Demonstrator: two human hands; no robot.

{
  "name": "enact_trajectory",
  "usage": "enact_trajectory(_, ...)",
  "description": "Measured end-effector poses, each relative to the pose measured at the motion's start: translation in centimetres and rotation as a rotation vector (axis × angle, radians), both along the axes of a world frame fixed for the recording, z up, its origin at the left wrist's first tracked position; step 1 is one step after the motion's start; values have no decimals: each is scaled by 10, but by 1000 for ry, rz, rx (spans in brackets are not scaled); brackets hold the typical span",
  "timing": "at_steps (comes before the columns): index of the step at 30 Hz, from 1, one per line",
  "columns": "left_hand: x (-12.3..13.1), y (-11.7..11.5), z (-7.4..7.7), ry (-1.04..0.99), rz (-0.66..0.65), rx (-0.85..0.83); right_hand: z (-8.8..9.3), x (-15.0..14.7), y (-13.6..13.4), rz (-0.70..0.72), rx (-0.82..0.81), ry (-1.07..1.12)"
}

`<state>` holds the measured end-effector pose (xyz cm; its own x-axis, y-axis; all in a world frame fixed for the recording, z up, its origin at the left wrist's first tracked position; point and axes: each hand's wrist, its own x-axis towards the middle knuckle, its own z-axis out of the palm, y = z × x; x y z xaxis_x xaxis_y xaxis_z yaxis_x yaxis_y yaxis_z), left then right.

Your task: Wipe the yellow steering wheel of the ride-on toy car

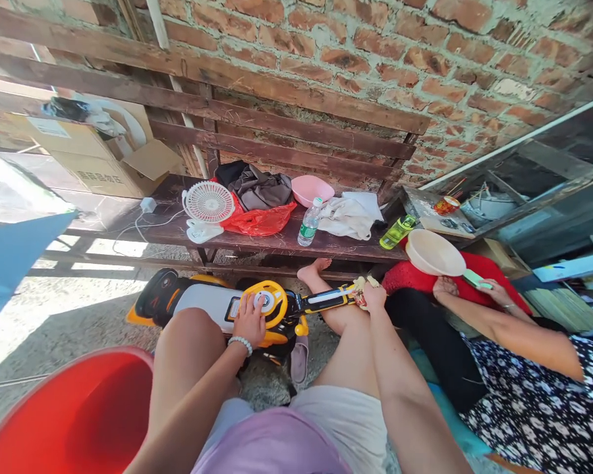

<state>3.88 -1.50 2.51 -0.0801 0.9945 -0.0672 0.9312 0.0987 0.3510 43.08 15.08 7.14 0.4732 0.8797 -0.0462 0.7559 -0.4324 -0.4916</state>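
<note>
A yellow, black and grey ride-on toy excavator (197, 301) stands on the ground in front of my knees. My left hand (250, 321), with a beaded bracelet at its wrist, lies on the yellow steering wheel (275, 297), fingers stretched over it. The toy's arm (329, 298) reaches right towards my right hand (374, 296). Those fingers are closed around a small pale, patterned bundle (360, 289) at the arm's far end. What the bundle is cannot be made out, and it partly hides the arm's tip.
Behind is a wooden bench (271, 247) bearing a white fan (209, 201), red bag (259, 220), water bottle (310, 222) and cardboard box (93, 161). A large red tub (79, 401) stands left. At right sits a person (524, 388) holding a phone, near a cream basin (435, 253).
</note>
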Motion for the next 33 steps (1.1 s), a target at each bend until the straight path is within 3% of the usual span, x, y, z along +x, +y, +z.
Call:
enact_trajectory(8, 0, 2, 1, -4, -8, -8, 6, 2, -21, -102, -42, 9)
enact_trajectory(13, -1, 3, -5, -28, -9, -7, 21, 8, -36, -55, -70, -26)
enact_trajectory(16, -1, 3, -8, -30, -17, 2, 33, 4, -41, 61, -6, -148)
enact_trajectory(19, -1, 2, -7, -34, -11, 16, 36, -18, -43, 240, 84, -270)
enact_trajectory(21, 0, 1, -6, -46, -4, 10, 31, -42, -47, 318, 40, -313)
enact_trajectory(26, 0, 1, -1, -52, 2, -17, 16, -99, -62, 352, -66, -360)
enact_trajectory(30, 1, 1, -1, -37, 7, -23, 7, -130, -80, 489, -2, -227)
enact_trajectory(33, 1, 0, -2, -29, 8, -9, -3, -152, -93, 525, 119, 39)
